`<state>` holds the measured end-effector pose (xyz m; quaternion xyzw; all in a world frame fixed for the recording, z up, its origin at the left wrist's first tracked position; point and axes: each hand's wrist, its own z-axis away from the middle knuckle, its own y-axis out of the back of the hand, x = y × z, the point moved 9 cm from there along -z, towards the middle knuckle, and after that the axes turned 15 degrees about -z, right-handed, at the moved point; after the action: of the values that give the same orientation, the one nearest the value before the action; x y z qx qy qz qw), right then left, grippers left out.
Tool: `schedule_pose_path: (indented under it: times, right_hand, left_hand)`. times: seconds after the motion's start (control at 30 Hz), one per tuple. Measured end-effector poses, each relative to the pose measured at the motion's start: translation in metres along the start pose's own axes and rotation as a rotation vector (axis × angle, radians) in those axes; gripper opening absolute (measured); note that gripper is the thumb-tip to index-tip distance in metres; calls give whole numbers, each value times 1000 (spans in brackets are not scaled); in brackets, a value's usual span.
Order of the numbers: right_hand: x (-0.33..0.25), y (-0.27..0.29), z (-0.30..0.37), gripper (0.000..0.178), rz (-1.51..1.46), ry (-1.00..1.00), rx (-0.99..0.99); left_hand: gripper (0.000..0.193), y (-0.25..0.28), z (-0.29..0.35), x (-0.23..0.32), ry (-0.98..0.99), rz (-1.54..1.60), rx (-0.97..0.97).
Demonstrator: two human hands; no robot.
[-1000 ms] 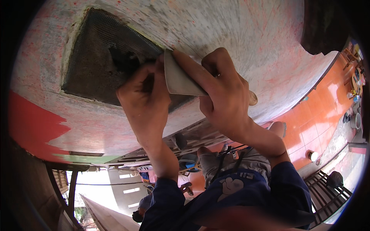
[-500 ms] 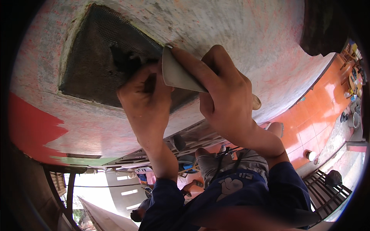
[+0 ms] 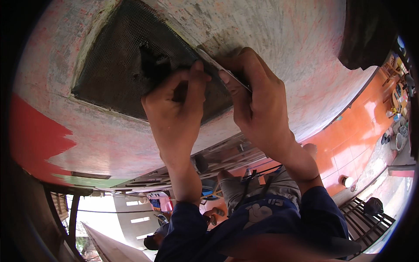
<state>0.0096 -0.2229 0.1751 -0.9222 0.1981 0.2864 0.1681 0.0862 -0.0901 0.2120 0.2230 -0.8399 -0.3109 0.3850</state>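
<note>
A dark mesh screen (image 3: 109,65) with a torn black hole (image 3: 153,65) covers an opening in the patchy grey wall (image 3: 297,39). My left hand (image 3: 174,107) is closed in a pinch in front of the mesh, just right of and below the hole. What lies between its fingertips, if anything, is hidden. In my right hand (image 3: 264,100) is a putty knife (image 3: 214,63), its thin metal blade seen nearly edge-on along the right edge of the opening. The handle is hidden behind the hand. Both hands are close together and apart.
Red paint (image 3: 37,139) covers the wall's lower left. A dark object (image 3: 366,35) juts in at the upper right. Orange floor tiles (image 3: 349,139) lie below right, with a small white can (image 3: 347,181) and a slatted rack (image 3: 366,218). Another person (image 3: 155,240) is partly visible at lower left.
The putty knife has turned from its flat face showing to nearly edge-on. My left hand has shifted slightly right, and the mesh sits a little higher and further right in view.
</note>
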Motion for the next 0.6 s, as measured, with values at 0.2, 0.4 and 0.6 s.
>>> schedule_pose_path:
  times: [0.2,0.4,0.6]
  right_hand:
    - [1,2,5,35,54,-1,-11]
    - [-2,3,1,33,84,26,-5]
    - [-9,-5,7,39,245,54,27]
  left_hand:
    - [24,-3,0,1,-5,-5,6]
    - [19,-3,0,3,-44,54,69]
    - [12,-4,1,3,-98,29,52]
